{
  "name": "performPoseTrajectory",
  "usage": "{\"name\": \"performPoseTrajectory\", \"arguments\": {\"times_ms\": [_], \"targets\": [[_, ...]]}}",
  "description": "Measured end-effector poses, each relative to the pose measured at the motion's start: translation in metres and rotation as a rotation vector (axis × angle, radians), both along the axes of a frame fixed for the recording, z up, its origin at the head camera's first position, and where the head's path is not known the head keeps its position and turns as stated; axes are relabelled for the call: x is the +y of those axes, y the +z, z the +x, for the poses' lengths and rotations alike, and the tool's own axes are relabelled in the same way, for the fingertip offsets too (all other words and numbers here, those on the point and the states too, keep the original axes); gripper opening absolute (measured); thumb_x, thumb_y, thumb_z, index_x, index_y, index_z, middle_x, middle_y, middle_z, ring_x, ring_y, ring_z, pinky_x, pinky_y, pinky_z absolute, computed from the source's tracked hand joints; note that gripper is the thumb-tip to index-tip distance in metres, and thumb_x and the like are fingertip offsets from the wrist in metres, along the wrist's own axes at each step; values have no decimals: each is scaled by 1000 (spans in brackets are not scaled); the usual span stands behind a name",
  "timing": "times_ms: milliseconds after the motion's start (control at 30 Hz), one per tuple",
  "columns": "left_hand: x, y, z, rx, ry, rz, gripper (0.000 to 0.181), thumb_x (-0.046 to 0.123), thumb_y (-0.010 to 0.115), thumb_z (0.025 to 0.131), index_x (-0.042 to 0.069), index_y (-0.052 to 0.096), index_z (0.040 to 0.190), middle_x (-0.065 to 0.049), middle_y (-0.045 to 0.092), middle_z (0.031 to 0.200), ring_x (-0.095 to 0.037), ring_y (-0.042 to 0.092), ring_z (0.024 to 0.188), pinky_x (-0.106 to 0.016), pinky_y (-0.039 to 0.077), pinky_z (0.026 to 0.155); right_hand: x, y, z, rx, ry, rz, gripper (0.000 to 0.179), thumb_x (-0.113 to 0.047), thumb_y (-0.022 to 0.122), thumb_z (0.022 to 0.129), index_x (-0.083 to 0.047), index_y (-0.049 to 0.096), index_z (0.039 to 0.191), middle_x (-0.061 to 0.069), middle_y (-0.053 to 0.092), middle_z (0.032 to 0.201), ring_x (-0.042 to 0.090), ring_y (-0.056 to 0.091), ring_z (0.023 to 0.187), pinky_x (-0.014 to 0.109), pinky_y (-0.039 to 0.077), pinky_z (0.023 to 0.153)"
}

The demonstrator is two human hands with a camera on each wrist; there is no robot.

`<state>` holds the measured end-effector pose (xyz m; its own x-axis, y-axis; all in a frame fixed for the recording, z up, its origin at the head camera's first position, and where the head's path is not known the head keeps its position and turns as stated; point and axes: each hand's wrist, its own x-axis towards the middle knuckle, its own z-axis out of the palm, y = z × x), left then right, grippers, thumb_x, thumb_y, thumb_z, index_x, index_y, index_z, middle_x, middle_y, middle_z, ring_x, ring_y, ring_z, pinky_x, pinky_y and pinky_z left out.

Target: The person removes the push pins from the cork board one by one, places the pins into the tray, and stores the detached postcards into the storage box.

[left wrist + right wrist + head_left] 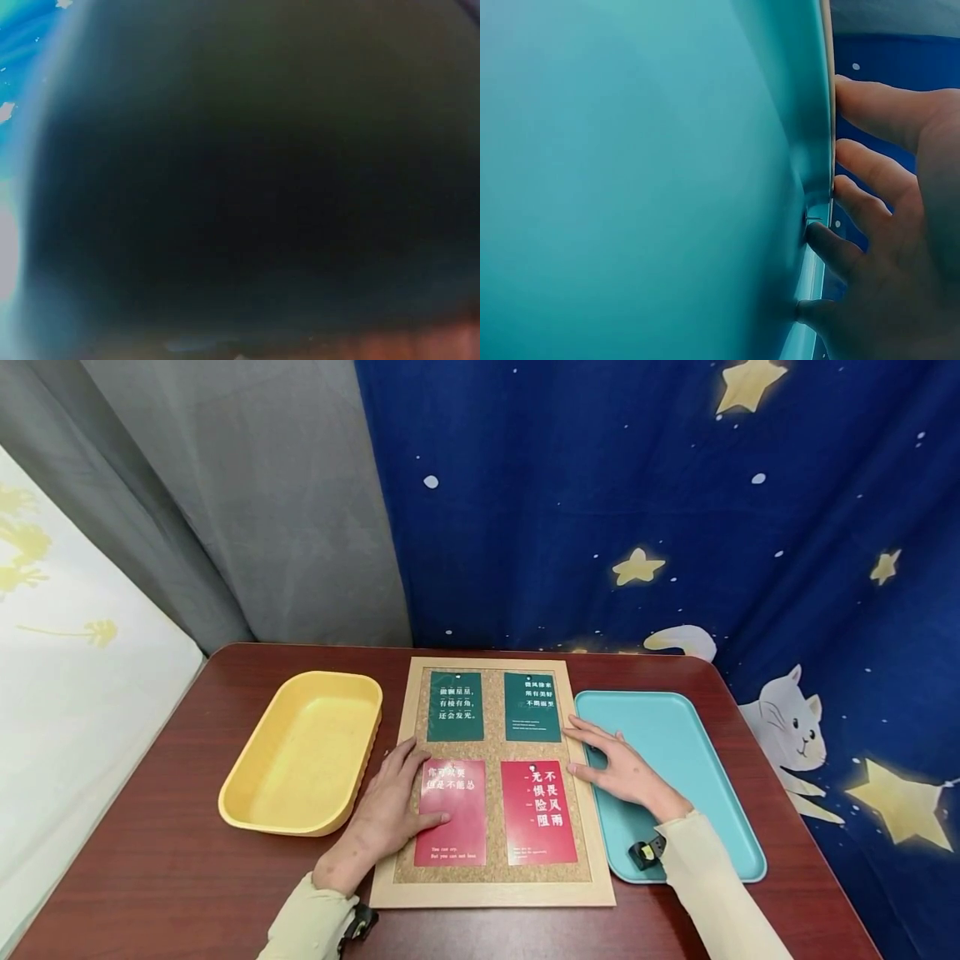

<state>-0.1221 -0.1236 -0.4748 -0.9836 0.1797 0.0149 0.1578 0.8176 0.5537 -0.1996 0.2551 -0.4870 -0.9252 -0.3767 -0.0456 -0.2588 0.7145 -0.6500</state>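
Note:
A wood-framed cork board [492, 895] lies flat on the table, bearing two green cards above and two red cards below, all with white writing. My left hand [382, 814] rests over the board's left edge, fingers spread and thumb on the lower left red card [461, 831]. At the right side, my right hand [622, 768] has its fingertips at the frame, beside the upper right green card [517, 710] and the other red card [525, 839]. In the right wrist view the spread fingers [877, 172] reach the board's thin edge. The left wrist view is mostly dark blur.
To the left stands a yellow basin [300, 760]. A turquoise tray [675, 727] lies right of the board, beneath my right hand and wrist. The upper left green card [456, 727] has a dark pin at its top. Curtains hang behind the brown table [172, 777].

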Motion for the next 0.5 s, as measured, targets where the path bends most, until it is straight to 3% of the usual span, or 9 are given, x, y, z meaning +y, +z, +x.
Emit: {"name": "performPoseTrajectory", "arguments": {"times_ms": [300, 500], "targets": [[4, 2, 2, 81, 8, 52, 94, 34, 98, 70, 5, 50, 145, -19, 38, 164, -40, 40, 151, -60, 28, 128, 0, 0, 1, -1, 2, -6, 64, -36, 74, 97, -23, 51, 155, 2, 33, 172, 36, 25, 161, 74, 2, 126], [4, 2, 1, 198, 13, 47, 94, 32, 101, 64, 4, 55, 141, -19, 41, 162, -39, 40, 149, -60, 33, 125, 0, 0, 1, 2, -1, -12, 64, -35, 74, 97, -23, 51, 155, 3, 33, 172, 36, 25, 161, 74, 2, 126]]}}
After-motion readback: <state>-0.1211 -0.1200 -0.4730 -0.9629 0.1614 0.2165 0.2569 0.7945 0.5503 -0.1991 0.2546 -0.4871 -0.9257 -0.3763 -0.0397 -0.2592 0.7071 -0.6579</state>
